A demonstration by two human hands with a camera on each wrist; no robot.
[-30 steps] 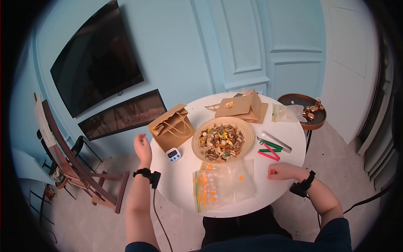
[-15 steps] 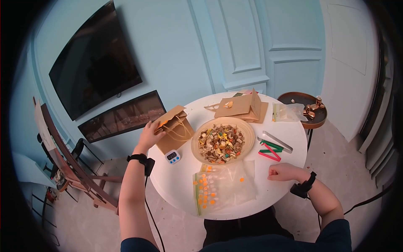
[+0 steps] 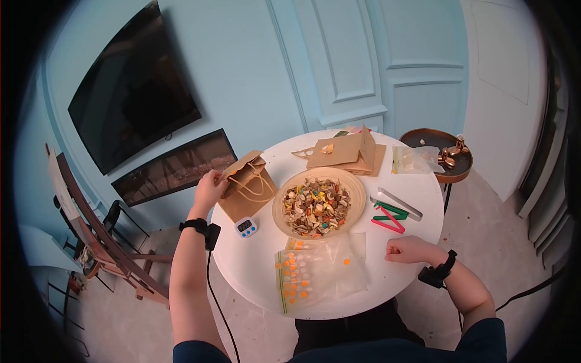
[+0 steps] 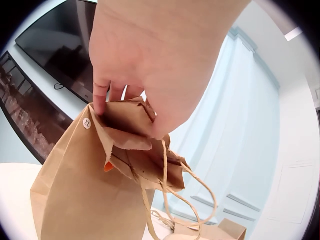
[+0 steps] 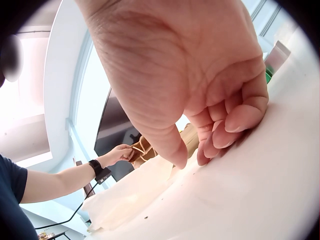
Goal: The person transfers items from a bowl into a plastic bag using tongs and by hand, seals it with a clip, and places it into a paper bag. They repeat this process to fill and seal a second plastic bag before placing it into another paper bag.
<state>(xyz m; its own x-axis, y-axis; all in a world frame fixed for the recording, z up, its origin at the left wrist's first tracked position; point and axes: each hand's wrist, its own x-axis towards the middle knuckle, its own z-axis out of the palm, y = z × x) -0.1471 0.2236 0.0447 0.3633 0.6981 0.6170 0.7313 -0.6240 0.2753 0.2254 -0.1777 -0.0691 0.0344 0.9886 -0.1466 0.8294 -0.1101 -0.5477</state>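
At the left of the round table stands a kraft paper bag (image 3: 233,209) with twisted paper handles. My left hand (image 3: 209,189) grips its top edge, thumb on one side and fingers on the other. In the left wrist view, the bag's opening is creased under the hand, a small round sticker (image 4: 86,123) is on its side, and a bit of orange (image 4: 108,166) shows at the opening. My right hand (image 3: 408,249) rests on the table at the right, fingers loosely curled, with nothing in it.
A plate (image 3: 279,212) of mixed dried pieces (image 3: 316,209) sits mid-table, a digital timer (image 3: 246,227) left of it. Zip bags (image 3: 330,269) with orange dots lie in front. Metal tongs (image 3: 399,203) and pink and green clips (image 3: 390,225) are right. Another paper bag (image 3: 339,154) lies behind.
My left hand has come from beside the table up to the paper bag and taken hold of its top edge. My right hand has stayed in place.
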